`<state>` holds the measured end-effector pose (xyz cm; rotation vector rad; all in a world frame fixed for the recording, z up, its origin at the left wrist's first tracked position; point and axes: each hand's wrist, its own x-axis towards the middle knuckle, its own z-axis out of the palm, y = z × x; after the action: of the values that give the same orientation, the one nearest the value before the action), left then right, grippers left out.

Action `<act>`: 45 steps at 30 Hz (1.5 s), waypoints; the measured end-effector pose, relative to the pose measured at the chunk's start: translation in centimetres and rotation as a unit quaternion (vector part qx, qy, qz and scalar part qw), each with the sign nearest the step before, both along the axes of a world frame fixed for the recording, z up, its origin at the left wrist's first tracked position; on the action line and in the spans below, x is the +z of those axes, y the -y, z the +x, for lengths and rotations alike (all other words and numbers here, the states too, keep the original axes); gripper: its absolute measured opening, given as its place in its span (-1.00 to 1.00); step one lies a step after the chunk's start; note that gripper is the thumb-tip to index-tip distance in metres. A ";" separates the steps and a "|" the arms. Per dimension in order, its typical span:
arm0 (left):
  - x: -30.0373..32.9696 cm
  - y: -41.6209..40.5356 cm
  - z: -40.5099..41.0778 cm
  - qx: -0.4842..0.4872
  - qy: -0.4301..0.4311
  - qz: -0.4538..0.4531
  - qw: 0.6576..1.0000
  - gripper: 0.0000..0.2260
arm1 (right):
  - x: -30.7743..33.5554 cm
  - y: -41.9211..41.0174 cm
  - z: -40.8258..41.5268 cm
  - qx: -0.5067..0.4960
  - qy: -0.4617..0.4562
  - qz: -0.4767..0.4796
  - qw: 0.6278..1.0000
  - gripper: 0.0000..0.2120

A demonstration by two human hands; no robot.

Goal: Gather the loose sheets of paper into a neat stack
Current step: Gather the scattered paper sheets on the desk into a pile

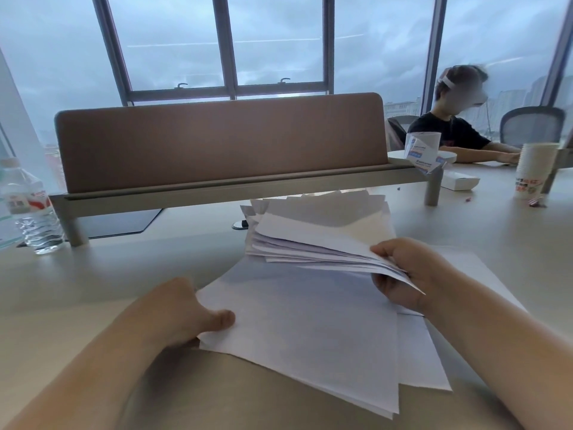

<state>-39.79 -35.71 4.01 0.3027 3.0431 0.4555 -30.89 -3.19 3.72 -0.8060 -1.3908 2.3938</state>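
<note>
My right hand (406, 271) grips one corner of a fanned bundle of white sheets (322, 231), lifted above the desk with its far edges splayed. Under it, several more white sheets (310, 330) lie loosely overlapped on the beige desk (93, 290), reaching toward its near edge. My left hand (186, 315) pinches the left edge of the top lying sheet, thumb on top and fingers hidden beneath the paper.
A brown desk divider (223, 141) stands across the back. A water bottle (31, 209) is at the far left. At the right sit a stack of paper cups (531, 169), a white box (459, 181) and a person (455, 131) at the neighbouring desk.
</note>
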 end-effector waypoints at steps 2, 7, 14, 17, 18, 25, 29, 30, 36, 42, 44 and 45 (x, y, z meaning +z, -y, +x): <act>-0.2 0.1 -0.1 0.002 -0.028 0.000 1.000 -0.65 | -0.1 0.0 0.1 -0.006 0.000 -0.003 1.000 -0.92; -0.3 0.4 -0.7 0.019 -0.085 0.079 0.993 -0.77 | 0.1 0.1 0.2 -0.018 0.002 0.000 1.000 -0.92; -0.1 0.5 -0.6 0.022 -0.082 0.066 0.994 -0.70 | 0.0 0.4 0.2 -0.024 0.032 0.035 0.999 -0.93; -0.1 0.5 -0.7 0.021 -0.079 0.062 0.995 -0.69 | 0.0 0.4 0.2 -0.025 0.041 0.049 0.998 -0.94; -0.1 0.5 -0.8 0.022 -0.079 0.063 0.995 -0.69 | 0.0 0.4 0.2 -0.024 0.041 0.051 0.998 -0.94; 1.0 1.6 -0.5 0.099 -0.237 0.175 0.950 -0.69 | 0.3 0.7 0.7 -0.023 0.058 0.087 0.994 -0.98; 2.1 0.8 1.2 0.110 -0.360 0.272 0.886 -0.78 | 0.4 0.9 0.6 -0.004 0.070 0.148 0.986 -0.94; 2.2 0.6 1.5 0.108 -0.376 0.293 0.872 -0.80 | 0.4 0.9 0.5 0.001 0.071 0.164 0.984 -0.92; 1.8 0.5 1.4 0.058 -0.434 0.280 0.854 -0.80 | 0.2 0.9 0.3 0.024 0.040 0.174 0.984 -0.79; 1.7 0.1 1.9 -0.111 -0.559 0.258 0.780 -0.77 | 0.3 1.3 0.6 0.043 0.027 0.179 0.982 -0.75; 1.6 -0.5 2.0 -0.207 -0.535 0.259 0.777 -0.79 | 0.4 1.5 0.7 0.048 0.027 0.179 0.982 -0.76; 1.3 -0.9 2.0 -0.248 -0.510 0.259 0.782 -0.82 | 0.4 1.5 0.7 0.048 0.026 0.178 0.982 -0.77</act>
<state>-37.76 -34.81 5.35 1.8813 3.3634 1.4658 -30.19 -4.74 4.08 -0.7239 -1.8470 2.1063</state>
